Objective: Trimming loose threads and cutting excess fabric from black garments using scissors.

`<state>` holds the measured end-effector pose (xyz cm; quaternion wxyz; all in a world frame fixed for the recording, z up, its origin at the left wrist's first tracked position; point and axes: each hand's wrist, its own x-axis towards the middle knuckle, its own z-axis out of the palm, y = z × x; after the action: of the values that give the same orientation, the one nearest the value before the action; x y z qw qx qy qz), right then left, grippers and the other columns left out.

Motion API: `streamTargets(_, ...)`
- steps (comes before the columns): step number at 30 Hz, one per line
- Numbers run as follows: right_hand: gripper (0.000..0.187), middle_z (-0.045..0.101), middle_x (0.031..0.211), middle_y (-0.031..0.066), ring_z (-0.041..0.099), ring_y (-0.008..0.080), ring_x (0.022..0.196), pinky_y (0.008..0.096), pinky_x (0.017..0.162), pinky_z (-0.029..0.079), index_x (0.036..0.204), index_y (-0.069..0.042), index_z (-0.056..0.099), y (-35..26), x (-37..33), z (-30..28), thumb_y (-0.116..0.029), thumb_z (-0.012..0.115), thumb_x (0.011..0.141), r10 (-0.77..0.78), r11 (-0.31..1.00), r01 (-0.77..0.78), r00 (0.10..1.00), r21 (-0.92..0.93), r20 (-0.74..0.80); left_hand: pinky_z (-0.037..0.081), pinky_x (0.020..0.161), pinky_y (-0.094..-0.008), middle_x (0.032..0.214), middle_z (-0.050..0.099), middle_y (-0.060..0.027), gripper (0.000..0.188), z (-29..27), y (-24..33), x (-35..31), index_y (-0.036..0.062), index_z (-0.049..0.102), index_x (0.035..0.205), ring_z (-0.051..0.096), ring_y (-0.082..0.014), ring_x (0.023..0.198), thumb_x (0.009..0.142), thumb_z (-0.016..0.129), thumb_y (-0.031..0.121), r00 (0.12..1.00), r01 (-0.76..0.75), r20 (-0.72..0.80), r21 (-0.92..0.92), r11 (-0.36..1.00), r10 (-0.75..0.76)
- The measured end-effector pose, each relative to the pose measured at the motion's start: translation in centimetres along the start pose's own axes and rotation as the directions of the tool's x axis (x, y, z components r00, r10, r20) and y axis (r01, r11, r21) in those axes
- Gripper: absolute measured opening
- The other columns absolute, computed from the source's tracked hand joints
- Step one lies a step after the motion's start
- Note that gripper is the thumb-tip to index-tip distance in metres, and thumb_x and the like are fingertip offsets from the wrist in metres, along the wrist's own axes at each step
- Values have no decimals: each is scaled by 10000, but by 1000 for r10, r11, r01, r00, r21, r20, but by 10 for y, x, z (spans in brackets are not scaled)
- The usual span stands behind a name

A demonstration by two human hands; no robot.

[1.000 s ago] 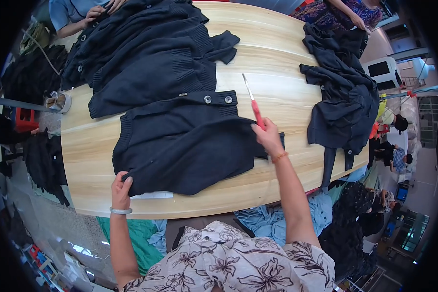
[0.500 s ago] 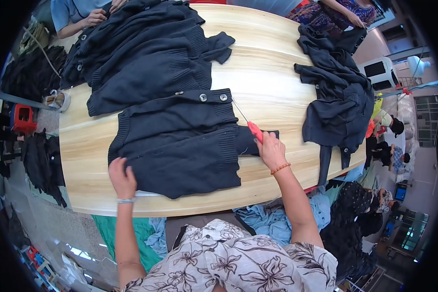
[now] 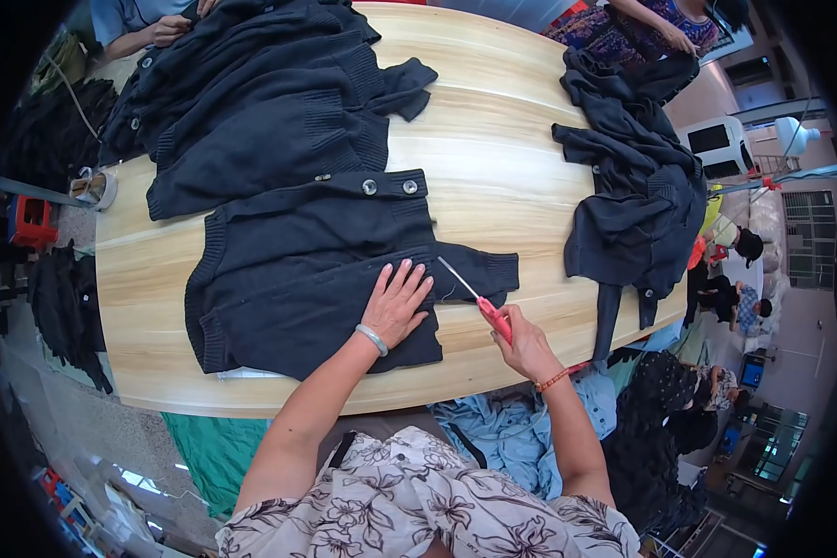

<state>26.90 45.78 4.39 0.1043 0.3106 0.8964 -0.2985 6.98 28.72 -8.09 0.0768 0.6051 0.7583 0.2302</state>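
A dark navy knitted cardigan [image 3: 279, 270] lies spread in front of me, with ribbed edges and round buttons along its upper edge. My left hand [image 3: 395, 307] rests flat on it near its right end, fingers stretched out. Just right of the garment, my right hand [image 3: 523, 339] is closed round a red-handled tool [image 3: 495, 319] with a long thin metal blade. Its tip hovers by the dark sleeve [image 3: 479, 267] that sticks out to the right. Whether the tip touches the sleeve I cannot tell. A loose thread shows beside that sleeve.
More dark cardigans [image 3: 251, 102] overlap at the far left of the wooden table [image 3: 474, 139], where another person's hand [image 3: 169, 31] works. A dark garment heap [image 3: 632, 186] lies on the right, with a second person [image 3: 656, 28] behind it. Light blue clothes [image 3: 521, 428] hang below the near edge.
My left hand has moved right, from the cardigan's left end to its right part. My right hand has drawn nearer to me with the tool, whose tip has left the buttoned edge.
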Motion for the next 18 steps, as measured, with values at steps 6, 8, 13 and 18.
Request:
streamTargets(6,284,651,751,199,648,412,722,503,659,499,1109,-84,499,-26,17,-18,-242,622,908,-44,985,72,983,-154,179,149,1186,-486,1505,382,-112,652,4,1,1,143,475,1401,254,-318,1445,829,698,364,1000,13,4,11,1000,-13)
streamTargets(8,279,648,732,193,650,399,699,497,623,498,1093,-91,510,-57,30,-15,-257,627,902,-137,976,165,972,-141,190,147,1185,-488,1502,384,-113,649,4,-2,-2,142,476,1400,253,-322,1445,831,696,363,1000,21,-10,19,1000,-21)
streamTargets(13,317,651,736,220,655,397,667,483,595,514,1044,-11,529,-122,60,28,-232,656,856,-428,884,462,860,-68,278,134,1189,-492,1526,374,-126,572,20,-3,-3,136,489,1406,279,-325,1446,870,555,326,999,27,-45,-72,997,-30)
streamTargets(18,341,655,707,228,670,385,675,489,596,524,989,43,531,-141,58,38,-226,655,821,-442,862,495,839,-110,316,175,1183,-490,1515,394,-135,532,21,-6,-2,116,515,1389,314,-328,1433,888,513,297,978,-52,-201,46,998,60)
